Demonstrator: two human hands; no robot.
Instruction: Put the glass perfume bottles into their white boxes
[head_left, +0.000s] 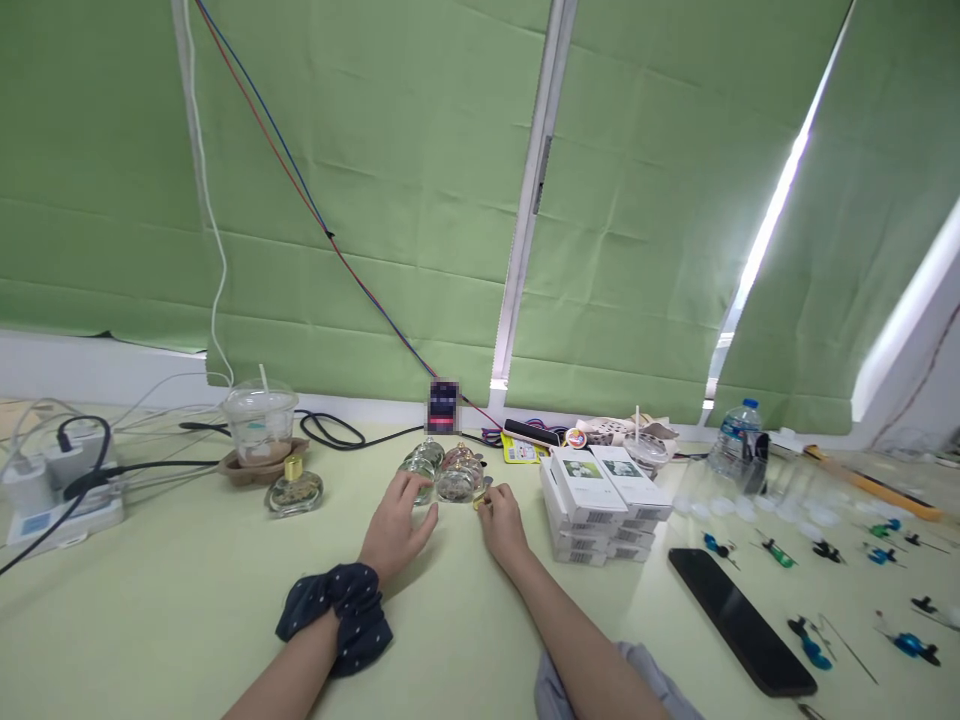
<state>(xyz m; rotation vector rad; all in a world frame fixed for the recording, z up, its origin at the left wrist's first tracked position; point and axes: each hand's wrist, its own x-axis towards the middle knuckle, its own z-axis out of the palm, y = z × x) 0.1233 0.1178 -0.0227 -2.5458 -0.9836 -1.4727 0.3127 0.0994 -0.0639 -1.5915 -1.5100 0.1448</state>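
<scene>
A small cluster of clear glass perfume bottles [454, 486] stands on the table in front of me, some greenish and some pinkish. My left hand [401, 525] is at the left side of the cluster, thumb apart from the fingers, which reach to the greenish bottle [424, 462]; whether it touches is unclear. To the right, the fingers of my right hand [501, 520] are pinched together on a small gold-coloured piece [478, 502] beside the bottles. Away to the left stands another perfume bottle [295, 492] with a gold cap [293, 468].
White boxes [592, 500] are stacked right of my hands, near a black phone [739, 620]. Several small blue, green and black parts [814, 645] lie at far right, below a water bottle [739, 440]. A plastic cup [260, 425] and a power strip [67, 510] are left.
</scene>
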